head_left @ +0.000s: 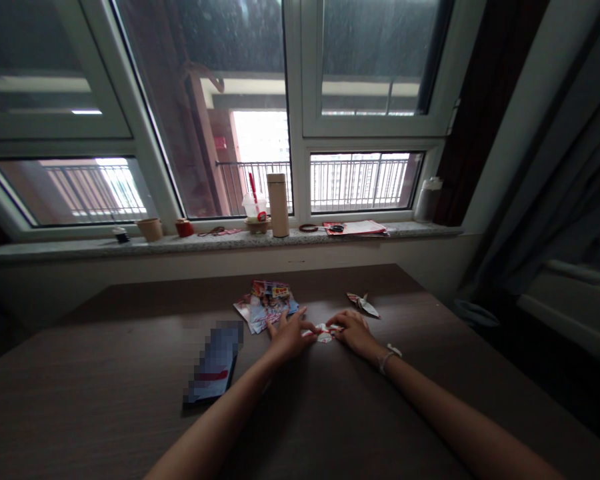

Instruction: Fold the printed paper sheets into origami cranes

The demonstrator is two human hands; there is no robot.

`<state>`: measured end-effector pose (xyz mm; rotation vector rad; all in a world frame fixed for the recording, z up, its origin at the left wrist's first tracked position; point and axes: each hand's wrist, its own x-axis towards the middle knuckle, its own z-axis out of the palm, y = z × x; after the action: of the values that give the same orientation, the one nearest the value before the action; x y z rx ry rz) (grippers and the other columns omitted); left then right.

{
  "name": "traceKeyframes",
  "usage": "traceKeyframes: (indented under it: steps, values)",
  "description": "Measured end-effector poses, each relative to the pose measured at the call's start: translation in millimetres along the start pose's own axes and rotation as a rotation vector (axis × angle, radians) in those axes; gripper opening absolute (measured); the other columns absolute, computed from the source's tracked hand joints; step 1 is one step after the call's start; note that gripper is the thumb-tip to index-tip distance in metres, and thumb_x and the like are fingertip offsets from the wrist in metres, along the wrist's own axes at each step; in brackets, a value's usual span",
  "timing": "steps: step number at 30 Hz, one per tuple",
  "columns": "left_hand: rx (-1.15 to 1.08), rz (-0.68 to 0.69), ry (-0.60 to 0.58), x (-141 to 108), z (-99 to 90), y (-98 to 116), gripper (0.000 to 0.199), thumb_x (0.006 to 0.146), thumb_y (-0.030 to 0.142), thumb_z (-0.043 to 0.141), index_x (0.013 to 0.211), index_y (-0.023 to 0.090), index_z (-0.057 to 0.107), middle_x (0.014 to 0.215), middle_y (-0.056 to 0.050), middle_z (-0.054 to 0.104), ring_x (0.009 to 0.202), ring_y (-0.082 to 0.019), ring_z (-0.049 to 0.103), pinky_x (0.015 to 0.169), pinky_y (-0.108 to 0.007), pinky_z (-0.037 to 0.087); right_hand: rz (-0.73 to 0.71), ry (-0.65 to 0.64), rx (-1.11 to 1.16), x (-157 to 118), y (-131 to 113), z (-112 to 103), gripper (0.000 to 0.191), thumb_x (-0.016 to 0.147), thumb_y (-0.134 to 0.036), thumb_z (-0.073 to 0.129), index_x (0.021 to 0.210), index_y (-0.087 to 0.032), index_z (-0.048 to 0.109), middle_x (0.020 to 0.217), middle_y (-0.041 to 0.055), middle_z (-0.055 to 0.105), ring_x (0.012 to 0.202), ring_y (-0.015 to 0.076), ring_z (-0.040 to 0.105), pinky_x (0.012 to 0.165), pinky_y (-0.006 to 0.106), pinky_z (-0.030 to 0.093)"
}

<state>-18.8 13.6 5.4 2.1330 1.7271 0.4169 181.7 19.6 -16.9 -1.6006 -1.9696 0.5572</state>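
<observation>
A small piece of folded white paper [325,334] with red and green print lies on the table between my two hands. My left hand [290,335] grips its left end between thumb and forefinger, while the other fingers spread toward the printed sheets. On the opposite end, the fingers of my right hand [356,331] are bent down and hold the paper against the tabletop. My fingertips cover both ends of it. Just beyond my right hand rests a folded paper crane [364,305]. A pile of colourful printed sheets [267,305] lies beyond my left hand.
A phone [214,365] with a blurred screen lies left of my left forearm on the brown table [105,373]. Along the windowsill [205,248] stand a beige flask [279,207], a plastic cup with a straw [255,207], a paper cup [150,230] and scissors [334,229] on papers.
</observation>
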Motion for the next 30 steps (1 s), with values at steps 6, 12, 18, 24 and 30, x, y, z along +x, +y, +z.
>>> traceKeyframes:
  steps: [6, 12, 18, 24, 30]
  values:
    - [0.034, 0.049, 0.081, -9, 9.1, 0, 0.020, 0.089, 0.038, 0.060, 0.103, 0.043, 0.073, 0.153, 0.005, 0.042, 0.147, -0.040, 0.018, 0.106, -0.079, 0.000, -0.065, 0.036, -0.003, -8, 0, -1, 0.026, 0.081, -0.018, 0.060, 0.100, -0.029, 0.074, 0.108, 0.0039, 0.061, 0.111, 0.0229, 0.051, 0.099, 0.038, 0.033]
    - [0.034, 0.091, 0.182, -10, 14.4, -1, 0.026, 0.088, 0.040, 0.062, 0.112, 0.046, 0.069, 0.152, 0.003, 0.043, 0.144, -0.036, 0.025, 0.109, -0.075, 0.007, -0.163, 0.107, -0.036, -13, 4, 1, 0.012, 0.085, -0.027, 0.063, 0.093, -0.022, 0.070, 0.103, 0.0047, 0.060, 0.106, 0.0221, 0.053, 0.097, 0.037, 0.037]
    - [0.066, 0.104, 0.208, -13, 12.5, 5, 0.021, 0.088, 0.042, 0.062, 0.106, 0.049, 0.072, 0.156, 0.005, 0.035, 0.143, -0.037, 0.025, 0.109, -0.075, 0.009, -0.204, 0.154, -0.088, -16, 3, 3, 0.019, 0.082, -0.037, 0.069, 0.085, -0.019, 0.062, 0.100, 0.0063, 0.060, 0.100, 0.0235, 0.054, 0.092, 0.037, 0.043]
    - [0.098, 0.072, 0.189, -13, 13.4, 5, 0.023, 0.087, 0.042, 0.063, 0.109, 0.047, 0.071, 0.158, 0.001, 0.032, 0.144, -0.038, 0.023, 0.108, -0.075, 0.009, -0.294, 0.115, 0.083, -17, 3, 2, 0.010, 0.087, -0.023, 0.058, 0.082, -0.018, 0.065, 0.115, 0.0087, 0.065, 0.116, 0.0230, 0.053, 0.104, 0.039, 0.039]
    - [0.083, 0.047, 0.164, -12, 14.3, 4, 0.030, 0.086, 0.053, 0.060, 0.113, 0.045, 0.070, 0.158, -0.004, 0.032, 0.145, -0.040, 0.021, 0.107, -0.076, 0.006, -0.344, 0.078, 0.089, -17, 4, 0, 0.020, 0.084, -0.011, 0.055, 0.090, -0.021, 0.071, 0.109, 0.0072, 0.065, 0.111, 0.0219, 0.055, 0.102, 0.039, 0.041]
